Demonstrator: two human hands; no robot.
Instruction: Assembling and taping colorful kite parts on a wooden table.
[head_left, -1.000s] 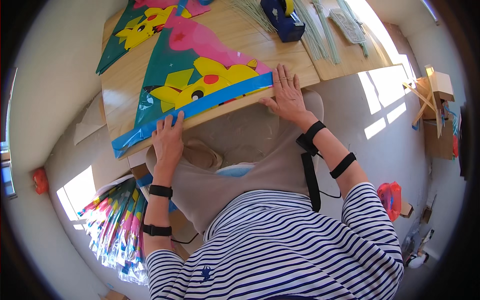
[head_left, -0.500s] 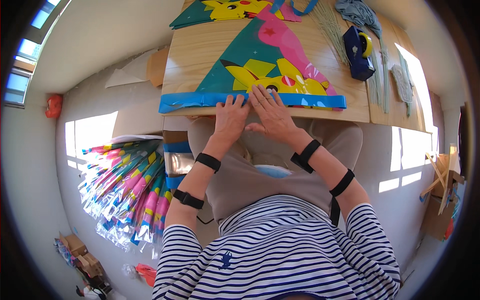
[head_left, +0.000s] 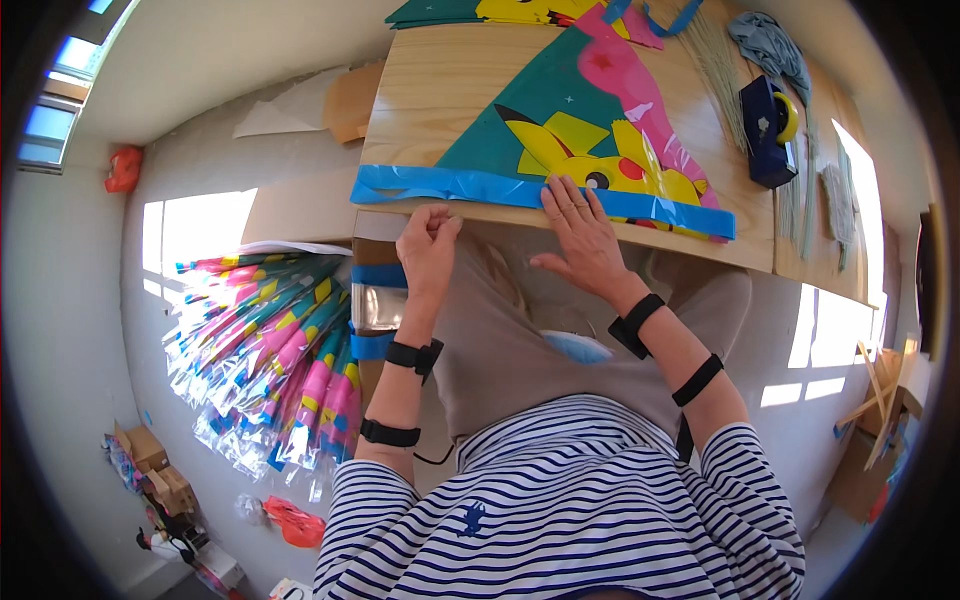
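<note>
A triangular printed plastic sheet (head_left: 540, 110), like a kite's sail in green, pink and yellow, lies flat on the wooden table. Along its near edge runs a long blue plastic strip (head_left: 450, 185), which sticks out past the sheet on the left. My right hand (head_left: 585, 235) rests on the strip and the sheet's lower part, fingers stretched out flat. Just off the table's front edge, my left hand (head_left: 428, 245) is closed, thumb and fingers pressed together. Whatever those fingers may hold is hidden.
A dark blue tape dispenser (head_left: 768, 130) with a yellow roll stands at the right, among thin pale sticks (head_left: 715, 75). Grey cloth (head_left: 770, 45) lies behind it. More printed sheets (head_left: 450, 12) sit at the far edge. Many rolled printed bundles (head_left: 280, 350) lie low at my left.
My left hand has lifted off the strip and drawn back left, its fingers closing. My right hand stays flat on the strip. The whole view has shifted a little.
</note>
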